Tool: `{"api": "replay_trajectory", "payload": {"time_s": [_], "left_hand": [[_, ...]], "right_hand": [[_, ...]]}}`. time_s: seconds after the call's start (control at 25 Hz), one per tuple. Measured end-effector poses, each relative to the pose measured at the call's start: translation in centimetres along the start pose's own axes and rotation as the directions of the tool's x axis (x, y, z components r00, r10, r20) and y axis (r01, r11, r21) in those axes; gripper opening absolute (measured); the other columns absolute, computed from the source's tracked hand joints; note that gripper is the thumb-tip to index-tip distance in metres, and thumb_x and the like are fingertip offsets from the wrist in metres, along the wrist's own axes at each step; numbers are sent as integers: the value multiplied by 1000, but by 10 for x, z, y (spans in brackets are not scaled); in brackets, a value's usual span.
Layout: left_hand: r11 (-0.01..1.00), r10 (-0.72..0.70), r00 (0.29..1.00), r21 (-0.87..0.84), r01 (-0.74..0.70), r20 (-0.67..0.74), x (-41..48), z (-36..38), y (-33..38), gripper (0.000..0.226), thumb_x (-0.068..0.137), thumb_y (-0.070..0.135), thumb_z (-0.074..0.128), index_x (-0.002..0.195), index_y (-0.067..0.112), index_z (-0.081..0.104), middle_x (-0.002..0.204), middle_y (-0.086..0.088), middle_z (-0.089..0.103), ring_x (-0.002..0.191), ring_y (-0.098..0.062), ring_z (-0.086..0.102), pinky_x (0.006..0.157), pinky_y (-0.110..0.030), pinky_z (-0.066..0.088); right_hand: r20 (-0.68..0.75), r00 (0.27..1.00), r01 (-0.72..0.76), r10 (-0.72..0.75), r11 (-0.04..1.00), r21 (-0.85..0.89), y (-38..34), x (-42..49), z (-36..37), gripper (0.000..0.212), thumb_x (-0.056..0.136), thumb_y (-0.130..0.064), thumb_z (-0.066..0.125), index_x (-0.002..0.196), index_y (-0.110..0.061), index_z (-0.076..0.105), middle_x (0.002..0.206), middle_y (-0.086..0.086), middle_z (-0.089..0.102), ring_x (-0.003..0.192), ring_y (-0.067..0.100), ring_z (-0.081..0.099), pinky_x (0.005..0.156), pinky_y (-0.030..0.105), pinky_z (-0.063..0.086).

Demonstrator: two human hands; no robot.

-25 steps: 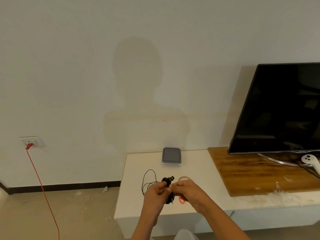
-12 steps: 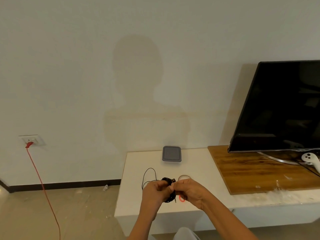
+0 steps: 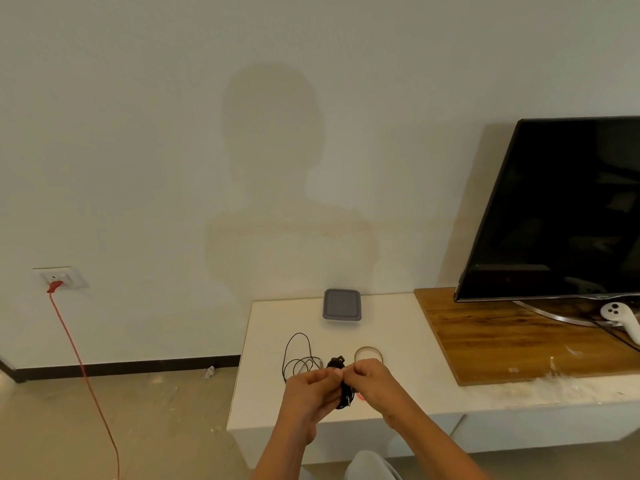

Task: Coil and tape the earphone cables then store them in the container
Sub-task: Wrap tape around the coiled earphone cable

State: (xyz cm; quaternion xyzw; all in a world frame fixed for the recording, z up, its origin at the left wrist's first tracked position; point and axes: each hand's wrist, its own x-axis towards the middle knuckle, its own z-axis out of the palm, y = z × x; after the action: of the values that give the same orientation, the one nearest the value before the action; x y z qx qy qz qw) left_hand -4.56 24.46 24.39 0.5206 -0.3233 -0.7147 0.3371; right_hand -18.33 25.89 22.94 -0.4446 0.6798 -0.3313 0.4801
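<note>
Two hands are pinched onto one black cable bundle, which sits right between them over the front part of the white shelf; whether it's lifted clear of the surface is hard to tell. The left hand has its fingers curled in, thumb and fingertips closed on the bundle's left side near the top. The right hand does the same from the other side, knuckles bunched, so the two sets of fingertips nearly meet. Anything else caught in that pinch is too small to make out. A loose black cable loops across the shelf just behind the left hand. A thin brownish ring lies flat just behind the right hand, and a bit of something red peeks out beside the bundle. Further back, near the wall, the grey container sits with its grey top showing, well apart from the hands. Off to the right a wooden board carries a black TV and a white controller. Way over left, a wall socket has a red cord running down to the floor.
</note>
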Motion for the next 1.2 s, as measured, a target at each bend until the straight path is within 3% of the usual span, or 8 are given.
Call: {"api": "replay_trajectory", "payload": {"time_s": [0.16, 0.28, 0.44, 0.6, 0.72, 0.92, 1.04, 1.2], "left_hand": [[971, -97, 995, -218, 95, 3, 3, 4, -4, 13, 85, -2, 62, 96, -8, 66, 79, -20, 73, 68, -24, 73, 56, -29, 60], [957, -104, 994, -274, 96, -16, 4, 7, -8, 17, 85, 0, 64, 97, -11, 65, 84, -25, 72, 71, -29, 73, 56, -31, 60], [928, -128, 992, -354, 115, -13, 3, 5, -9, 23, 83, 12, 68, 92, -10, 66, 76, -24, 66, 76, -35, 68, 76, -41, 59], [929, -164, 985, -345, 138, -48, 3, 4, -10, 17, 80, 5, 71, 86, -10, 66, 75, -25, 71, 67, -31, 71, 63, -35, 60], [918, -190, 980, -362, 159, -51, 3, 3, -9, 14, 80, 1, 69, 86, -11, 65, 69, -23, 70, 58, -29, 70, 55, -34, 60], [912, -167, 983, -391, 126, -71, 2, 1, -3, 10, 82, -3, 65, 87, -12, 65, 68, -23, 70, 55, -27, 70, 48, -32, 59], [918, -160, 983, -379, 114, -93, 1, 2, -3, 10, 81, -4, 66, 89, -11, 66, 65, -21, 70, 53, -25, 70, 46, -29, 57], [914, -147, 985, -392, 99, -95, -5, 8, -3, 7, 81, -5, 65, 85, -10, 66, 67, -21, 71, 54, -24, 70, 55, -31, 59]], "right_hand": [[-132, 976, 120, -170, 939, -321, 0, 2, 9, 24, 90, -25, 51, 81, -5, 61, 72, 3, 60, 64, 14, 52, 60, 27, 46], [-213, 947, 138, -240, 904, -404, 0, -3, 13, 13, 89, -29, 54, 80, -24, 63, 76, -7, 67, 69, 10, 62, 67, 28, 53], [-241, 927, 193, -286, 918, -347, 4, -7, 10, 13, 84, -27, 64, 75, -33, 68, 73, -11, 70, 70, 7, 65, 68, 24, 55], [-143, 914, 308, -380, 878, -367, 4, -6, 5, 12, 81, -23, 64, 77, -26, 75, 71, -9, 72, 69, 7, 65, 68, 26, 54], [-25, 866, 435, -500, 777, -456, 6, -3, 0, 20, 82, -29, 54, 81, -27, 74, 75, -8, 72, 72, 9, 63, 72, 30, 52], [179, 808, 555, -562, 623, -551, 16, 0, -3, 37, 88, -43, 52, 120, -29, 62, 106, -10, 67, 94, 1, 54, 87, 20, 41], [109, 797, 547, -594, 633, -548, 19, -2, 0, 46, 82, -54, 51, 119, -30, 64, 107, -13, 67, 90, -6, 50, 85, 16, 39], [-64, 744, 577, -665, 688, -439, 19, -7, 3, 41, 84, -59, 50, 102, -29, 72, 93, -15, 72, 85, -4, 59, 77, 18, 49]]}}
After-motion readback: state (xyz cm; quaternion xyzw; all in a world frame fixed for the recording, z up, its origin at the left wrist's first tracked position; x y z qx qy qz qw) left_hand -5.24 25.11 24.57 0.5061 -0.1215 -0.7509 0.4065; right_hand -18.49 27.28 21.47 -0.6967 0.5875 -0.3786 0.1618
